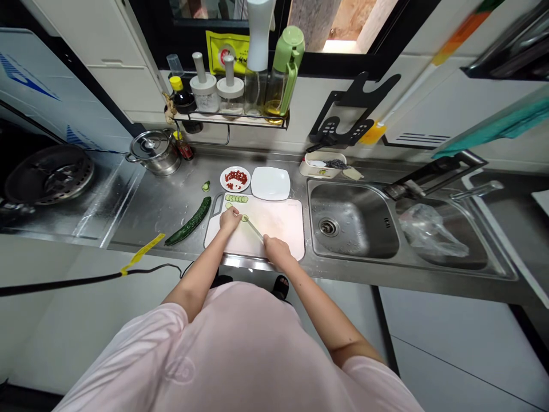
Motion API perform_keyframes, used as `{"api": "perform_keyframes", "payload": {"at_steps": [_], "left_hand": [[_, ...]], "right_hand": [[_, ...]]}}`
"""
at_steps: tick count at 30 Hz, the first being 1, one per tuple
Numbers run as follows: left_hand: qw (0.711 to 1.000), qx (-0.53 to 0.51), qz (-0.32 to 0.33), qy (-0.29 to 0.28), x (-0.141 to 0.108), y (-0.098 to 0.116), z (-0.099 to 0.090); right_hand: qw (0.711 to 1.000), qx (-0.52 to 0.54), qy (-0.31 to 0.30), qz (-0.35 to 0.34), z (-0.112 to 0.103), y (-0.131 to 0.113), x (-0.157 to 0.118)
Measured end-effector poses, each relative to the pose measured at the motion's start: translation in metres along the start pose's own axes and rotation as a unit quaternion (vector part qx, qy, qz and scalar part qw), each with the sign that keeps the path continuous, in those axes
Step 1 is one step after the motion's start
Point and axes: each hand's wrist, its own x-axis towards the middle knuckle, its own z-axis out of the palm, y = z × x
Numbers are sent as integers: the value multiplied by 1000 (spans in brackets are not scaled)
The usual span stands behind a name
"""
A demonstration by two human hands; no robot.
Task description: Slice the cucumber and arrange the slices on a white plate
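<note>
On the white cutting board point(278, 220), my left hand point(230, 220) has its fingers closed at the edge of a cucumber slice point(244, 218). My right hand point(277, 252) is wrapped round the handle of a knife point(254, 230), whose blade tip reaches that slice. A row of cucumber slices point(237, 199) lies along the board's top left, with another slice point(229, 206) just above my left fingers. Left of the board rests a long cucumber point(189, 222). Behind it, a small cut-off cucumber piece point(206, 186) sits on the steel counter.
Behind the board stand a plate of chopped red pieces point(235, 187) and a white rectangular plate point(270, 183). To the right is the sink point(355, 229), with a plastic bag point(433, 232) in its second basin. A lidded pot point(154, 153) and a wok point(49, 174) are at left.
</note>
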Motion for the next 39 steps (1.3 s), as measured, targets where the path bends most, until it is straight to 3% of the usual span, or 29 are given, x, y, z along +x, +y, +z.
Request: {"api": "perform_keyframes", "payload": {"at_steps": [39], "left_hand": [[1000,7,-10,-8,3,0,-1]], "right_hand": [[1000,12,-19,-1,-9,-5,8]]}}
